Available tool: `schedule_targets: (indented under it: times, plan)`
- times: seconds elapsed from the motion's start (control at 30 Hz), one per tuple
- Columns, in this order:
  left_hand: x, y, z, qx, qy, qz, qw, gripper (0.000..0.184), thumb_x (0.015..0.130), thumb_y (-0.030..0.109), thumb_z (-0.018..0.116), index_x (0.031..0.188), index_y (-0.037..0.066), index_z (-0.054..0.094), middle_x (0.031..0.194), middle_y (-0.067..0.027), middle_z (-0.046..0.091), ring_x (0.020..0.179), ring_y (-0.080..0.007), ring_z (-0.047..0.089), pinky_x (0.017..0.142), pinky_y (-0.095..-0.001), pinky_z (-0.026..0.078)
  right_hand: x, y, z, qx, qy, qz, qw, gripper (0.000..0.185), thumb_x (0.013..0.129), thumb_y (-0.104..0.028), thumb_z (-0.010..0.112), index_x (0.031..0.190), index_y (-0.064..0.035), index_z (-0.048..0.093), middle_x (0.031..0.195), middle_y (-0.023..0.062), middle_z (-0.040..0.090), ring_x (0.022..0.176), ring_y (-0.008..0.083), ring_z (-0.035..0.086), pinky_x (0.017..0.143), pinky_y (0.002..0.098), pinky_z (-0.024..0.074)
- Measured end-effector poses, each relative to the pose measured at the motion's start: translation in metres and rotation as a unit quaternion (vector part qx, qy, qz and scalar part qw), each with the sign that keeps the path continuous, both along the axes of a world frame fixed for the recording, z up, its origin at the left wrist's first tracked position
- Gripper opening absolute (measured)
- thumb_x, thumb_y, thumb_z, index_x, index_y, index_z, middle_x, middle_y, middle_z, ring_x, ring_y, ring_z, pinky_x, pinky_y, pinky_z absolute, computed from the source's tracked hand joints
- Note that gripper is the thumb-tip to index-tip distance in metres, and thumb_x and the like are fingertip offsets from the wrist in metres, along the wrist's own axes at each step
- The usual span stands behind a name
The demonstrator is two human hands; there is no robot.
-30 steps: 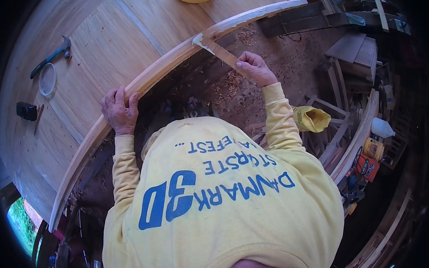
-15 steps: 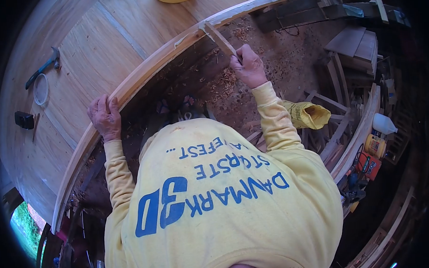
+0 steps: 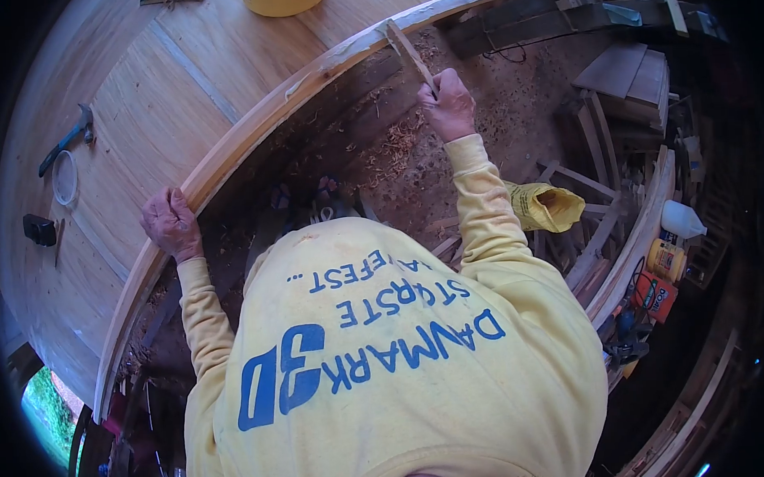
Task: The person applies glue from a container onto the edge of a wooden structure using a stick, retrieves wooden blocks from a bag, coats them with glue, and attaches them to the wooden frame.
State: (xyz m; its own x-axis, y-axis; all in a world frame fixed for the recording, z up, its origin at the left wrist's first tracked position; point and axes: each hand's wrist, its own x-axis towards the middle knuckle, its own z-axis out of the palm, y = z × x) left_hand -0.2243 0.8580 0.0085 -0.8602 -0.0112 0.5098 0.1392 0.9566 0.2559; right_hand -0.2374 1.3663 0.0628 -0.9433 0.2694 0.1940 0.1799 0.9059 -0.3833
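Note:
My left hand point(image 3: 172, 224) rests on the curved wooden strip point(image 3: 252, 129) that edges the large plank surface, its fingers curled over the strip. My right hand point(image 3: 449, 106) is closed around the lower end of a thin flat wooden stick point(image 3: 412, 54). The stick's far tip touches the strip, where a pale paste point(image 3: 373, 44) coats the top and side toward the right end. A smaller smear of paste lies on the strip farther left.
On the planks point(image 3: 141, 95) lie a hammer point(image 3: 69, 140), a clear ring-shaped lid point(image 3: 64, 178) and a small black object point(image 3: 38, 229). A yellow bucket point(image 3: 284, 0) stands at the top. To the right are a yellow bag point(image 3: 547, 206), a white bottle point(image 3: 683, 220) and scrap wood.
The stick's tip has moved right along the strip with my right hand, leaving paste behind. My left hand stays on the strip. The whole view has shifted somewhat.

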Motion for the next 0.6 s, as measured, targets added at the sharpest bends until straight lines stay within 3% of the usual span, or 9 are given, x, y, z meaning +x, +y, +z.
schedule_targets:
  times: [0.1, 0.33, 0.47, 0.6]
  plan:
    - [0.000, 0.003, 0.003, 0.000, -0.005, 0.004, 1.000, 0.017, 0.093, 0.028, 0.067, 0.097, 0.011, 0.070, 0.091, -0.0052, 0.068, 0.092, -0.0262, 0.062, 0.087, -0.0398, 0.044, 0.003, -0.005, 0.005, 0.007, -0.010, 0.065, 0.998, 0.022, 0.085, -0.024, 0.066, 0.093, -0.0073, 0.053, 0.085, 0.0163, 0.061, 0.076, 0.0399, 0.064, 0.068, 0.0501, 0.0517]
    - [0.000, 0.003, -0.002, -0.010, -0.014, 0.016, 1.000, 0.016, 0.093, 0.026, 0.067, 0.097, 0.010, 0.069, 0.092, -0.0070, 0.067, 0.092, -0.0277, 0.062, 0.088, -0.0409, 0.045, -0.013, 0.028, 0.002, -0.013, 0.004, -0.023, 1.000, 0.021, 0.086, -0.022, 0.065, 0.092, -0.0070, 0.052, 0.084, 0.0164, 0.062, 0.076, 0.0399, 0.064, 0.069, 0.0504, 0.0517]
    - [0.000, 0.003, -0.001, -0.012, -0.015, 0.012, 1.000, 0.017, 0.093, 0.026, 0.066, 0.097, 0.010, 0.069, 0.092, -0.0074, 0.066, 0.092, -0.0282, 0.062, 0.088, -0.0410, 0.045, 0.001, 0.015, 0.010, -0.006, -0.016, 0.093, 0.996, 0.023, 0.085, -0.022, 0.068, 0.091, -0.0059, 0.053, 0.080, 0.0173, 0.062, 0.074, 0.0388, 0.064, 0.067, 0.0486, 0.0512]
    - [0.000, 0.002, -0.004, -0.015, -0.023, 0.019, 0.999, 0.017, 0.093, 0.027, 0.066, 0.098, 0.011, 0.069, 0.092, -0.0077, 0.066, 0.093, -0.0281, 0.061, 0.088, -0.0411, 0.045, -0.033, 0.065, 0.014, -0.024, -0.047, -0.064, 0.997, 0.022, 0.086, -0.023, 0.068, 0.094, -0.0076, 0.053, 0.085, 0.0147, 0.066, 0.075, 0.0366, 0.068, 0.070, 0.0499, 0.0541]
